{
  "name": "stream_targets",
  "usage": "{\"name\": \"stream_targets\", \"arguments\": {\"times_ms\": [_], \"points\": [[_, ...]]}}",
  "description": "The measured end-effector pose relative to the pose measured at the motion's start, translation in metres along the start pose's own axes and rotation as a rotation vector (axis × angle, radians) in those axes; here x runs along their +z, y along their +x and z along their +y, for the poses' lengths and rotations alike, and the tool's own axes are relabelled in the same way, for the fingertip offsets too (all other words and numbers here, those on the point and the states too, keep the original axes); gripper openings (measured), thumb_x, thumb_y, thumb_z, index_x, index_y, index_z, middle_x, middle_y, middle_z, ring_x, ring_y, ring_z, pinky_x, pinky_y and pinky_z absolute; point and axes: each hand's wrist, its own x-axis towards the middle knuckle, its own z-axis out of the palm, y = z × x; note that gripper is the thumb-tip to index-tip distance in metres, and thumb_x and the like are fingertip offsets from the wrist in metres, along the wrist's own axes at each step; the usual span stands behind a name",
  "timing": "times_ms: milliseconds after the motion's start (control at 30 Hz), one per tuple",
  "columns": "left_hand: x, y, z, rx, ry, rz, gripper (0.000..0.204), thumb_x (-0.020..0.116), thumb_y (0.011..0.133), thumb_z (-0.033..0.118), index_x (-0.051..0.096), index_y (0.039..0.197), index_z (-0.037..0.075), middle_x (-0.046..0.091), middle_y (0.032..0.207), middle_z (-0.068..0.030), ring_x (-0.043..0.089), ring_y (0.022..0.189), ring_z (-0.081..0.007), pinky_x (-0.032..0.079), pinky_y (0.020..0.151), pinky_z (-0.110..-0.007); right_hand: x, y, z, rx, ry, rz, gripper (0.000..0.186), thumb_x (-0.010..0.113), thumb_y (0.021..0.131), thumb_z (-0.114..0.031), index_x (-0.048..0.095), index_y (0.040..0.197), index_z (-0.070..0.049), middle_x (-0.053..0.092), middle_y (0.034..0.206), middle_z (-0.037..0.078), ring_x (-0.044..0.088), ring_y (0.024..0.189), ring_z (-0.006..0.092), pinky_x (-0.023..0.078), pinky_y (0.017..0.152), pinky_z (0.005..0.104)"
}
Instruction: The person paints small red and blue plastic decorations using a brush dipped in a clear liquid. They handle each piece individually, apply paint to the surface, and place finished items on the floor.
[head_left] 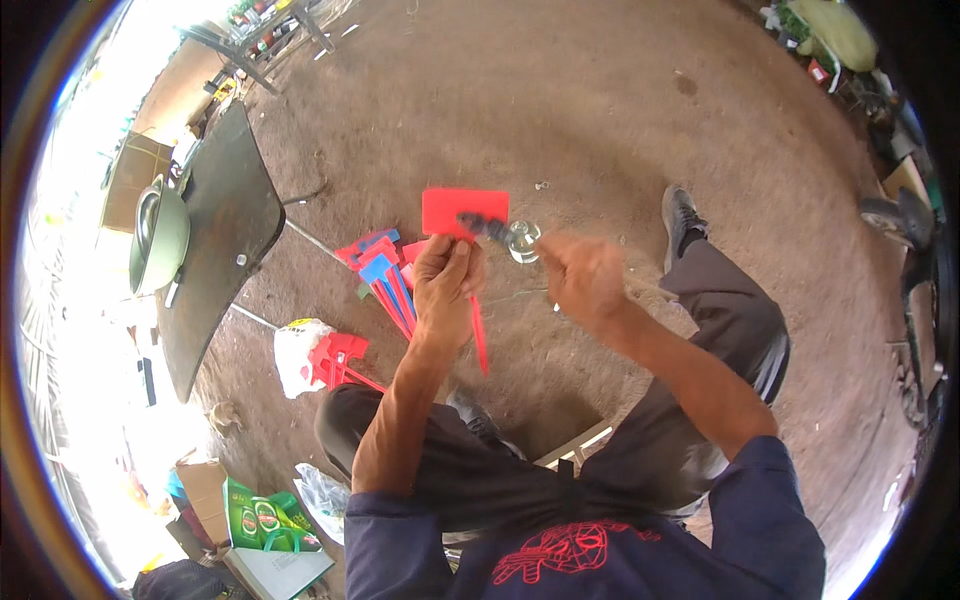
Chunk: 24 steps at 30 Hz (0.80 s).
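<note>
Head view: red paddle point(462, 203) gripped at its neck by the left hand point(448, 285).

Dark tabletop point(225, 190): well left of the grip. Red and blue paddles point(378, 268): bundled near the grip's left side. Held paddle: long axis runs away from the wearer — flat head just beyond the grip, handle emerging below it. Left fingers and thumb are closed on the neck, making this the nearer hand. The right hand point(585, 270), right of the grip, is blurred, fingers curled; its hold cannot be told. Dark piece point(480, 226): overlaps the head's lower right. Clear round object point(523, 243): between dark piece and right hand.
</note>
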Motion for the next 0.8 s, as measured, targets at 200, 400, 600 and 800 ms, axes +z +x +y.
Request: {"name": "stream_targets", "arguments": {"times_ms": [200,400,600,800], "points": [[-0.001,-0.005,-0.002,-0.014,0.025,0.016,0.011,0.05,0.101,0.006,0.06,0.103,0.006,0.046,0.069,0.0023,0.034,0.053,-0.0051,0.028,0.048,-0.02,-0.013,0.014,-0.018,0.201,0.091,-0.078,0.012,0.064,0.082,-0.006,0.058,0.072,-0.007,0.059,0.062,0.017,0.062,0.055,0.0305,0.045,0.049,0.0418],[-0.003,-0.001,-0.011,-0.145,-0.035,-0.016,0.01,0.046,0.103,0.01,0.056,0.103,0.008,0.045,0.074,0.0018,0.035,0.06,-0.0066,0.031,0.054,-0.022,-0.001,0.003,0.016,0.154,-0.052,0.04,0.012,0.061,0.089,-0.005,0.06,0.077,-0.004,0.058,0.063,0.012,0.058,0.055,0.0254,0.045,0.051,0.0379],[-0.011,0.007,-0.014,-0.202,-0.206,-0.089,0.01,0.047,0.102,0.009,0.057,0.104,0.011,0.046,0.077,0.0036,0.039,0.068,-0.01,0.035,0.068,-0.028,-0.036,0.032,0.002,0.424,0.229,0.052,0.008,0.058,0.094,-0.003,0.065,0.091,0.002,0.058,0.069,0.011,0.055,0.059,0.0158,0.044,0.055,0.0321],[-0.006,0.007,-0.024,-0.176,-0.224,-0.112,0.008,0.052,0.101,0.014,0.059,0.105,0.012,0.05,0.078,0.0046,0.045,0.074,-0.0108,0.039,0.079,-0.033,-0.037,0.025,-0.007,0.381,0.329,-0.037,0.007,0.06,0.093,-0.003,0.066,0.094,0.001,0.057,0.066,0.013,0.054,0.055,0.0196,0.043,0.052,0.0327]]}}
